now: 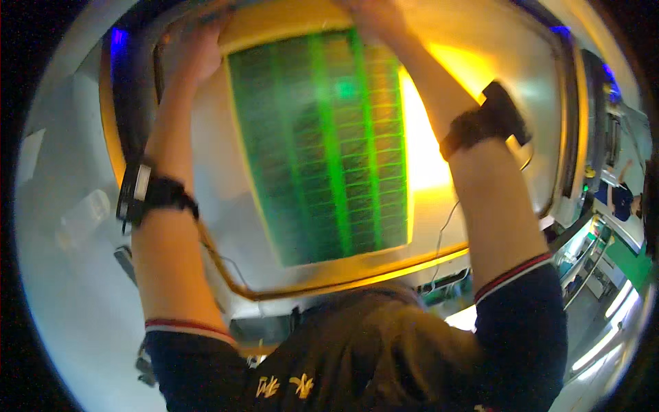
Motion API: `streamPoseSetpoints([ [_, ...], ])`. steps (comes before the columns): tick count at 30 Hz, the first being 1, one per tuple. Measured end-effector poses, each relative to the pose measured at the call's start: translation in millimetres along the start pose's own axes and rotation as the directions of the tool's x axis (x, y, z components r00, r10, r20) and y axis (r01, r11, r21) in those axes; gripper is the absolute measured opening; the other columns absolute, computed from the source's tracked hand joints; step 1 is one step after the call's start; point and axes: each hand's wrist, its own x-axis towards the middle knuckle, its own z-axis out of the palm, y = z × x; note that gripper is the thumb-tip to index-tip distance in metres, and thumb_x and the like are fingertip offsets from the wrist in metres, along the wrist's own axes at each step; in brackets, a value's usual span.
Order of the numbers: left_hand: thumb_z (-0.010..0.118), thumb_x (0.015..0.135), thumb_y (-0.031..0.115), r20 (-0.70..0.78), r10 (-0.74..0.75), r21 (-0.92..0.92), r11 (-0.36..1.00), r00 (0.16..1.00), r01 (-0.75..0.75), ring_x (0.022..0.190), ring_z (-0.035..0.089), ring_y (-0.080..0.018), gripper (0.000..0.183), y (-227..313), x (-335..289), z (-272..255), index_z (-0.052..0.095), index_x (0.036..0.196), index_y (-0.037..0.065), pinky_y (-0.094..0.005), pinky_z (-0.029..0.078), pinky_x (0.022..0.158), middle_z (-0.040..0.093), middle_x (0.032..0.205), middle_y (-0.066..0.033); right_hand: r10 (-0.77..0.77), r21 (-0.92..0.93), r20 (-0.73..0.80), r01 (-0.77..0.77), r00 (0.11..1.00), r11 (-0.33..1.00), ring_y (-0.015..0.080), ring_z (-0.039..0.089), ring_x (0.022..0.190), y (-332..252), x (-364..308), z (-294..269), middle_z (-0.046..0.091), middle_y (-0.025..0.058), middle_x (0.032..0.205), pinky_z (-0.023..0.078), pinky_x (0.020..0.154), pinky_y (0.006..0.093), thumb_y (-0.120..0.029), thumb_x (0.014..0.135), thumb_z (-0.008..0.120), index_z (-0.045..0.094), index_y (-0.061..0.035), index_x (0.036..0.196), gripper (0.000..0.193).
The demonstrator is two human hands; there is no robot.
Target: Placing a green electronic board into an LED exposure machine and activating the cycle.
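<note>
A large green rectangular sheet with rows of small repeated units (322,158), like a circuit board panel, lies on a pale shiny surface (213,165). Its border is yellowish. At the panel's far left corner is my left hand (204,51), smeared by motion. My right hand (374,19) is over the far edge, partly cut off by the top of the picture. The fingers of both hands are too blurred to show whether they grip anything. Both forearms reach forward, one on each side of the panel.
A raised orange-lit rim (357,280) runs round the shiny surface. Thin cables (446,230) hang over its near side. Dark strapped devices (154,192) sit on my wrists. Bright yellow light glares right of the panel. Far right, another person (623,201) is near shelving.
</note>
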Motion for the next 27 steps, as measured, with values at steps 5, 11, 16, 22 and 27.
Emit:
streamPoseSetpoints([
  [5,0.054,0.087,0.005,-0.05,0.105,-0.074,0.991,0.993,-0.109,0.123,0.053,-0.0462,0.06,20,-175,-19,0.046,0.145,0.017,-0.0522,0.042,0.105,0.058,0.135,-0.0171,-0.074,-0.024,-0.135,0.071,0.988,0.997,0.0313,0.052,0.126,-118,-126,-45,0.052,0.0043,0.144,0.044,0.104,0.0435,-0.005,0.079,0.064,0.048,-0.0205,0.142,0.067],
  [11,0.065,0.077,0.005,0.614,0.155,-0.141,0.986,0.774,-0.086,0.127,0.046,-0.0491,0.077,274,-467,-53,0.036,0.149,0.01,-0.0596,0.035,0.108,0.054,0.138,-0.0199,-0.247,0.274,0.415,0.138,0.876,0.952,0.0377,0.049,0.129,-168,-494,-96,0.046,0.0116,0.148,0.034,0.111,0.0599,-0.013,0.074,0.067,0.045,-0.0143,0.146,0.075],
  [16,0.071,0.073,0.008,0.37,0.1,-0.076,0.994,0.924,-0.077,0.138,0.034,-0.0495,0.091,319,-506,-35,0.03,0.154,0.014,-0.0628,0.023,0.115,0.044,0.15,-0.0116,-0.056,0.189,0.196,0.018,0.979,0.982,0.037,0.049,0.131,-175,-551,-79,0.049,0.01,0.147,0.034,0.11,0.0613,-0.019,0.082,0.063,0.051,-0.0165,0.141,0.06],
  [22,0.054,0.081,-0.002,0.055,0.045,0.033,0.998,0.997,-0.047,0.134,0.042,-0.0443,0.075,210,-243,-17,0.036,0.151,0.019,-0.062,0.032,0.109,0.05,0.146,-0.0119,0.018,-0.011,-0.046,-0.019,0.999,1.0,0.03,0.041,0.137,-62,-300,-51,0.046,0.0044,0.149,0.03,0.115,0.0523,0.0,0.079,0.061,0.041,-0.0202,0.148,0.074],
  [27,0.054,0.08,-0.005,-0.009,0.087,-0.028,0.996,0.996,-0.088,0.13,0.047,-0.0447,0.075,135,-51,0,0.04,0.149,0.022,-0.0623,0.04,0.102,0.051,0.145,-0.0098,0.045,-0.052,-0.131,-0.052,0.99,0.997,0.0276,0.047,0.135,39,-128,-38,0.047,-0.0058,0.15,0.035,0.111,0.0508,-0.006,0.085,0.058,0.045,-0.0284,0.144,0.065],
])
